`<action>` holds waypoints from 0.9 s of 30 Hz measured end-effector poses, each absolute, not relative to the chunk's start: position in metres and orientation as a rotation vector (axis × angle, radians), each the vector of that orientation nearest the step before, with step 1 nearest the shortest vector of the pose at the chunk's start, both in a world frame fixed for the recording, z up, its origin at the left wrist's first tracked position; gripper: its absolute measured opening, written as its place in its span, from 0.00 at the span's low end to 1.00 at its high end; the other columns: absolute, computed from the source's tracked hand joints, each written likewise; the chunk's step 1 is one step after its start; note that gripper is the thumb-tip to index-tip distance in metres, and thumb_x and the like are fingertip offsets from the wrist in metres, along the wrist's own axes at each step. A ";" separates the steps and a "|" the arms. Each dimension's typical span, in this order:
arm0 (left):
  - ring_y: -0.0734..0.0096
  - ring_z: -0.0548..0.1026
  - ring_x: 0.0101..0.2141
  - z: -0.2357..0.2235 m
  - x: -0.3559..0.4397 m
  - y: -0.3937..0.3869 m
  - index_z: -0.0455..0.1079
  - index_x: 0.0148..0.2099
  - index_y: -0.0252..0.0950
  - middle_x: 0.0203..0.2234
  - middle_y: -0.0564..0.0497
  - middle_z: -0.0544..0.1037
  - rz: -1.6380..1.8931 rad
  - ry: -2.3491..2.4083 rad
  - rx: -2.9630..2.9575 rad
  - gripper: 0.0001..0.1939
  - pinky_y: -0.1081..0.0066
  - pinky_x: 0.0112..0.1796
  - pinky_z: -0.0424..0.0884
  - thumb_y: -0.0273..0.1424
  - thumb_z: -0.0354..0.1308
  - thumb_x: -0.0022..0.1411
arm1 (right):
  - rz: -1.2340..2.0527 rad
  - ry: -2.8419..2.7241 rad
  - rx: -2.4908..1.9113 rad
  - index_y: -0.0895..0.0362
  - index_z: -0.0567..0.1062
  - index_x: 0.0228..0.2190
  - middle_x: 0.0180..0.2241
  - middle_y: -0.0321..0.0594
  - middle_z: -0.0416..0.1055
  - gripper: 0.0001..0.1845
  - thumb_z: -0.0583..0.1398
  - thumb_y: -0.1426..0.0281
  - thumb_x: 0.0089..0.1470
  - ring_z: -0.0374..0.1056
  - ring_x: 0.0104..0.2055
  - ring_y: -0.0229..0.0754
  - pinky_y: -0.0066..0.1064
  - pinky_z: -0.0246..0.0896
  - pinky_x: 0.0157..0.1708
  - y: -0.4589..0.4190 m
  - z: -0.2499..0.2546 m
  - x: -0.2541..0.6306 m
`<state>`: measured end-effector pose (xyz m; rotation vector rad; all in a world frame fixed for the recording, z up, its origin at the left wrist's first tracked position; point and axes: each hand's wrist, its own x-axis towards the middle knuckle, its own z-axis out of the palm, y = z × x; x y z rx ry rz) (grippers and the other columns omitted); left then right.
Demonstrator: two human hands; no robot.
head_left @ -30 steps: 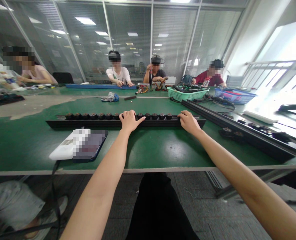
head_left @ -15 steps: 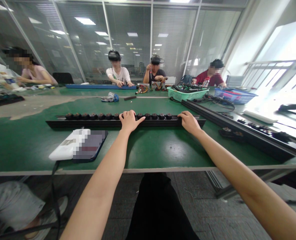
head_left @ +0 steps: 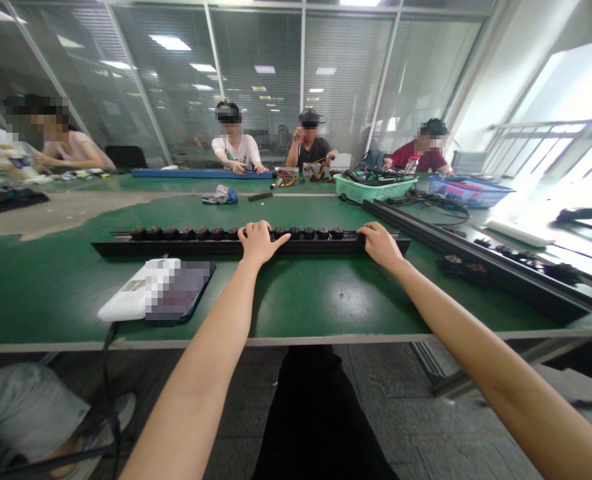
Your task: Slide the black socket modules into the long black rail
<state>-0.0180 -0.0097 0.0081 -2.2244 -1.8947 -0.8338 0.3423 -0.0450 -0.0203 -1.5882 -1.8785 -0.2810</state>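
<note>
A black rail (head_left: pixel 176 249) lies lengthwise across the worktop (head_left: pixel 301 303); its row of dark round parts (head_left: pixel 203 233) looks largely in place (ending just short of the right hand (head_left: pixel 377 244)), though what remains undone cannot be told. The left hand (head_left: pixel 259 241) rests over the row, thumb spread wide; the right touches the rail near its end, grip unclear. Green surface extends to the front edge, bounded left by a white device (head_left: pixel 131 293), right by an angled second rail (head_left: pixel 526 291).
</note>
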 end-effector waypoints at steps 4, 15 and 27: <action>0.44 0.64 0.65 0.008 -0.018 -0.010 0.66 0.55 0.40 0.58 0.37 0.76 -0.831 -1.899 -2.230 0.25 0.47 0.67 0.51 0.55 0.56 0.71 | -0.291 -1.882 -1.588 0.55 0.84 0.48 0.54 0.53 0.74 0.23 0.52 0.77 0.61 0.71 0.58 0.55 0.46 0.72 0.58 -0.045 -0.020 0.342; 0.43 0.64 0.64 0.008 -0.019 -0.009 0.67 0.55 0.40 0.57 0.37 0.76 -0.848 -1.887 -2.235 0.26 0.46 0.67 0.51 0.55 0.57 0.70 | -0.299 -1.874 -1.580 0.55 0.84 0.47 0.52 0.53 0.75 0.21 0.53 0.75 0.63 0.72 0.56 0.55 0.46 0.73 0.57 -0.047 -0.018 0.342; 0.44 0.64 0.64 0.009 -0.017 -0.011 0.67 0.54 0.41 0.58 0.37 0.76 -0.849 -1.887 -2.230 0.24 0.45 0.67 0.51 0.55 0.56 0.70 | -0.290 -1.869 -1.601 0.55 0.84 0.48 0.54 0.53 0.75 0.23 0.52 0.77 0.62 0.71 0.58 0.56 0.47 0.72 0.58 -0.047 -0.018 0.343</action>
